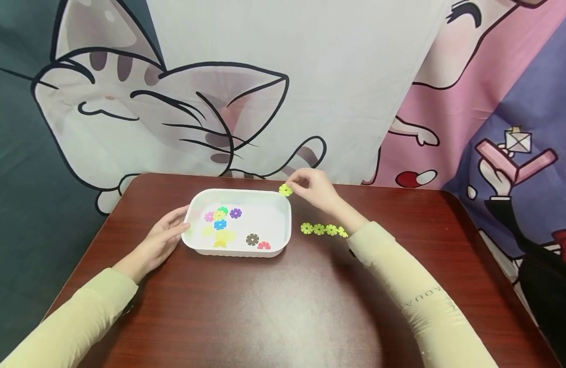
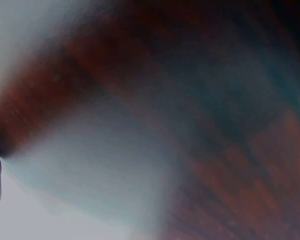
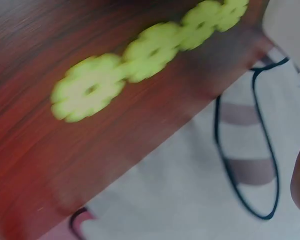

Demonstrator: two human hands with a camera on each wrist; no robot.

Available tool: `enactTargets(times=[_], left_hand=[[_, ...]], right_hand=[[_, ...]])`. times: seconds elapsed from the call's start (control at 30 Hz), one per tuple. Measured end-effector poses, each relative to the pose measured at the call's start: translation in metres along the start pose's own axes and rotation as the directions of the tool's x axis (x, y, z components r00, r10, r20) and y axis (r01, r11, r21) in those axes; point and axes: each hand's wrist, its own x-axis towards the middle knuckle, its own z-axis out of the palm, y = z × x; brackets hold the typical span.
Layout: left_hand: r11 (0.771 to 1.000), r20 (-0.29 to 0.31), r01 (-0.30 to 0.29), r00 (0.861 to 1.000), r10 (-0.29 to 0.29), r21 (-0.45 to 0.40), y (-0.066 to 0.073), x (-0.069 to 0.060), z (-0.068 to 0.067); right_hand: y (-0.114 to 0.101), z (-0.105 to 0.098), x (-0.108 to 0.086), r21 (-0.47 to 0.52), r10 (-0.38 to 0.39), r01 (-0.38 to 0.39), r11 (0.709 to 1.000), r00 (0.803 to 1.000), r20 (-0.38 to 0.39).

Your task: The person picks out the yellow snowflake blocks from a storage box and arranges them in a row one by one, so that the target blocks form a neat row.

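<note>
A white plastic tray (image 1: 243, 251) stands on the table, with my left hand (image 1: 159, 241) at its left end. The thumb lies over the rim and the fingers are on the outside. Above the tray's far right corner, my right hand (image 1: 316, 189) pinches a yellow-green snowflake disc (image 1: 285, 190) between thumb and fingertips. Several discs lie inside the tray, among them a purple disc (image 1: 235, 213), a blue disc (image 1: 220, 225) and a red disc (image 1: 264, 246). The left wrist view is too blurred to show the grip.
Right of the tray, a row of yellow-green discs (image 1: 319, 229) lies on the brown table (image 1: 264, 312), partly covered by the right sleeve. The right wrist view shows this row (image 3: 152, 52) up close. A cartoon-printed cloth (image 1: 347, 92) hangs behind the table.
</note>
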Motion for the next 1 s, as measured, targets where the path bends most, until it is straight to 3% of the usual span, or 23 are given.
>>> enactTargets(times=[0.47, 0.7, 1.0], left_hand=[[1.0, -0.001, 0.007, 1.0, -0.007, 0.031, 0.002, -0.001, 0.001], [0.999, -0.001, 0.017, 1.0, -0.017, 0.034, 0.001, 0.001, 0.001], [0.999, 0.008, 0.014, 1.0, -0.014, 0.042, 0.002, 0.0, 0.0]], right_hand=[[0.042, -0.057, -0.043, -0.086, 0.096, -0.102, 0.991, 0.993, -0.075], [0.06, -0.08, -0.066, -0.12, 0.192, -0.194, 0.974, 0.981, -0.032], [0.083, -0.094, -0.098, -0.156, 0.276, -0.264, 0.952, 0.959, 0.064]])
